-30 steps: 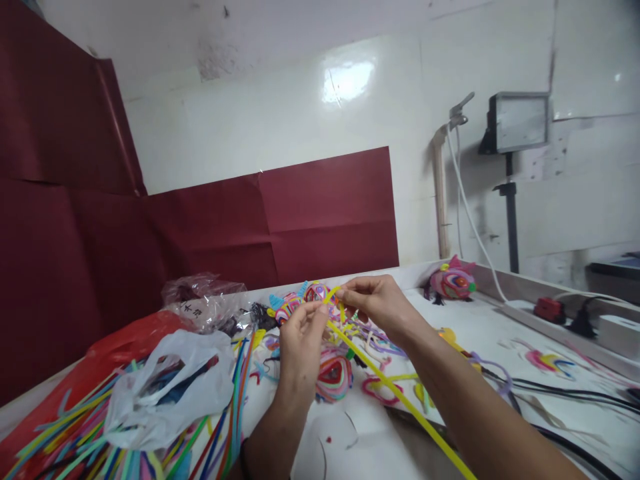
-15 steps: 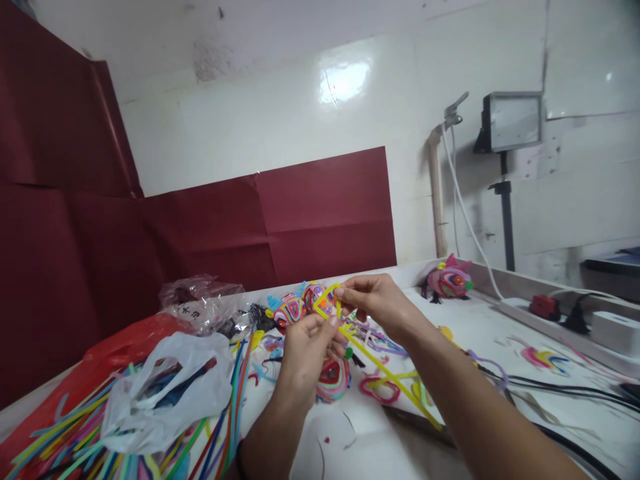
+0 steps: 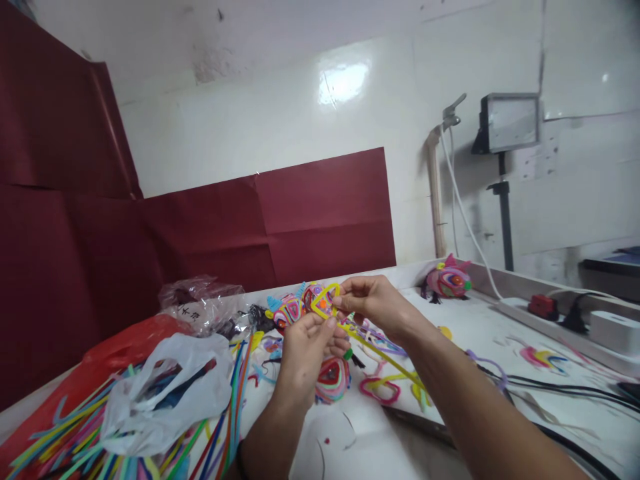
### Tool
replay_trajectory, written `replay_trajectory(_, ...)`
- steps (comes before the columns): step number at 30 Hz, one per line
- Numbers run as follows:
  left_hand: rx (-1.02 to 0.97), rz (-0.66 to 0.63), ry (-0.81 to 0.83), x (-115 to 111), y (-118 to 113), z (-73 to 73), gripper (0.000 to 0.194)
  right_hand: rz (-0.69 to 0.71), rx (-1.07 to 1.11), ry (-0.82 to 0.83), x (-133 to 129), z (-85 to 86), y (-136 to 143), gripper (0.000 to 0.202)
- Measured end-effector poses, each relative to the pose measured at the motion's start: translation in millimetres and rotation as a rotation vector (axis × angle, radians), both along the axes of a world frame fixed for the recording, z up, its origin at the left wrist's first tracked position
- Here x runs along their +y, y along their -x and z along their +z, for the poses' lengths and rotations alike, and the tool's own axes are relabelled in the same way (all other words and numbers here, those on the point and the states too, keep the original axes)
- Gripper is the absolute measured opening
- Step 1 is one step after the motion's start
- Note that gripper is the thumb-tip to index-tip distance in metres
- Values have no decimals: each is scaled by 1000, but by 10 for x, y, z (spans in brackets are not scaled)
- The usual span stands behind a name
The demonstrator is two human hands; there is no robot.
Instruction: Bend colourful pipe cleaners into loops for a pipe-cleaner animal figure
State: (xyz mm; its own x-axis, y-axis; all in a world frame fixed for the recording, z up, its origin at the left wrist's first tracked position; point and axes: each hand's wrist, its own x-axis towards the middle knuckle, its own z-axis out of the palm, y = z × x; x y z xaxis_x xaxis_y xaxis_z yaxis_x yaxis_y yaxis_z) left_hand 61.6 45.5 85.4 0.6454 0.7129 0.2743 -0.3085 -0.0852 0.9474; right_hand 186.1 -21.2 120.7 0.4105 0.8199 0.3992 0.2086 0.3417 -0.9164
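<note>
Between my two hands is a yellow pipe cleaner point(image 3: 319, 303), bent into a closed, pointed loop with a long straight tail running down to the right. My left hand point(image 3: 307, 347) pinches the loop's lower corner between thumb and fingers. On its right side, my right hand point(image 3: 373, 300) grips the same pipe cleaner with thumb and fingertips. Just behind the loop sit colourful pipe-cleaner fish figures point(image 3: 289, 311), partly covered by my hands. Another round, striped piece point(image 3: 333, 380) lies beneath my left hand.
Many loose pipe cleaners point(image 3: 65, 433) lie at the left with a white plastic bag point(image 3: 167, 393) and a red bag point(image 3: 130, 340). A pink fish figure point(image 3: 447, 279) sits at the back right, near a power strip point(image 3: 520, 310) and black cables point(image 3: 555, 388). A pink loop point(image 3: 381, 392) lies on the table.
The yellow loop has turned slightly and shifted a little left. Its tail now reaches less far down, swung nearer my right forearm. Both hands keep their hold.
</note>
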Motion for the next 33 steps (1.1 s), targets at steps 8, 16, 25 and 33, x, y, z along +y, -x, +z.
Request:
replay_trajectory(8,8,-4,13,5,-11,-12,19,4,13,-3,-5,19,28,14)
replay_trajectory(16,-13,10,25,-12,-23,-16,18,-1,-17,-2,-2,12,40,15)
replay_trajectory(25,-6,-5,40,-11,-16,-19,21,-1,32,4,5,31,68,16)
replay_trajectory(33,-10,-15,60,-9,-16,-23,24,-12,48,-9,20,25,85,13)
